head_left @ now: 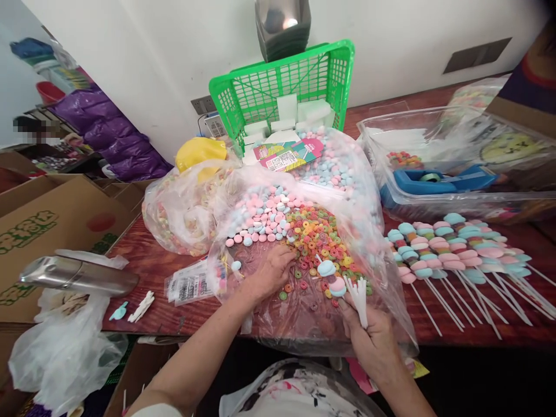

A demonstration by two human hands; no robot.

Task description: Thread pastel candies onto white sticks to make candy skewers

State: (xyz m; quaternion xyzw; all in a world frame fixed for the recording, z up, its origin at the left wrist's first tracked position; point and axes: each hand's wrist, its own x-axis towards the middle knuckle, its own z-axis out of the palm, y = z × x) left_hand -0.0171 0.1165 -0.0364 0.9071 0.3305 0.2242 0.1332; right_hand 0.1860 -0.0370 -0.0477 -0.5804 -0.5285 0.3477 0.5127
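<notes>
My left hand (273, 272) rests knuckles-up on a clear plastic sheet (304, 315), fingers curled into a heap of coloured ring candies (319, 240). What it pinches is hidden. My right hand (369, 339) grips a bundle of white sticks (359, 296); one stick carries a blue and a pink candy disc (332, 277). Pink and blue round candies (267, 211) lie in a pile just beyond the rings.
Several finished candy skewers (452, 249) lie in a row at the right. A clear tub (456, 200) with a blue tape dispenser stands behind them. A green basket (282, 87), bags of candy (186, 211), a steel bottle (78, 277) and cardboard boxes (47, 226) surround the table.
</notes>
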